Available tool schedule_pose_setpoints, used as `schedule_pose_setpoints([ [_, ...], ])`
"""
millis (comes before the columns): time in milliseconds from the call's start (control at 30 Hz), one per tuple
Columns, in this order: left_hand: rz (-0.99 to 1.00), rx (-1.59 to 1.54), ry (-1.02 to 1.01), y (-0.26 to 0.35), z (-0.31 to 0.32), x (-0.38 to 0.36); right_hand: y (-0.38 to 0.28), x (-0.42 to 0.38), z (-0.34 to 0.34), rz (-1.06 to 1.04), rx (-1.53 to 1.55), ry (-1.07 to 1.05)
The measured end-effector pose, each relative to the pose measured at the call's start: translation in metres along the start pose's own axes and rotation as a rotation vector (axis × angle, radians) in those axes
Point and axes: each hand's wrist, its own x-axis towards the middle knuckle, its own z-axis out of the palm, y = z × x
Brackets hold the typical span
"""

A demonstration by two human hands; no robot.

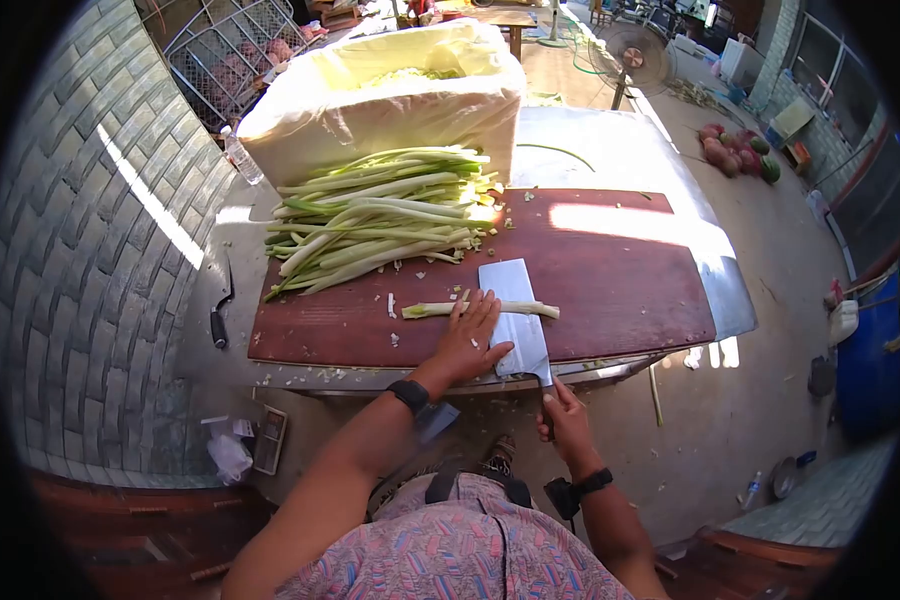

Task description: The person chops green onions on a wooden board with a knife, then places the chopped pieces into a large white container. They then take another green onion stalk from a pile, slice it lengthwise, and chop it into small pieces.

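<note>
On the reddish-brown cutting board [610, 280], my left hand [470, 335] holds down a pale green onion stalk [425, 311], fingers over it and thumb against the cleaver. My right hand [567, 420] is closed around the handle of the cleaver [515, 320]. The broad blade lies across the board, over or against the stalk, whose right end shows beyond it; the exact contact is hidden. A pile of long green onions [380, 215] lies at the board's upper left. Small cut bits are scattered nearby.
Behind the pile stands a large lined bin [370, 120] with chopped greens inside. A second knife [220, 310] lies left of the board on the metal table [590, 150]. A plastic bottle [241, 158] stands by the brick wall [110, 230]. A fan [632, 60] stands beyond the table.
</note>
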Motion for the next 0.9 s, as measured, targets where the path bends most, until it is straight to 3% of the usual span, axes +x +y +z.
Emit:
schedule_pose_setpoints([
  [67,0.022,-0.047,0.021,-0.006,-0.004,-0.004,0.005,0.000,-0.003,-0.005,0.009,-0.006],
  [133,-0.137,0.102,0.104,-0.018,-0.019,-0.018,0.006,-0.001,-0.002,-0.008,0.026,-0.011],
  [233,-0.185,0.101,0.076,-0.040,-0.015,-0.030,0.002,-0.003,0.003,0.021,0.059,0.012],
  [633,-0.111,0.027,0.038,-0.051,-0.011,-0.032,0.017,-0.007,0.065,-0.087,-0.129,0.017],
  [833,-0.102,0.013,-0.014,-0.050,-0.015,-0.033,0.018,0.007,0.088,-0.030,-0.181,-0.046],
  [900,-0.116,0.034,0.055,-0.049,-0.011,-0.028,0.018,0.006,0.093,-0.030,-0.180,-0.025],
])
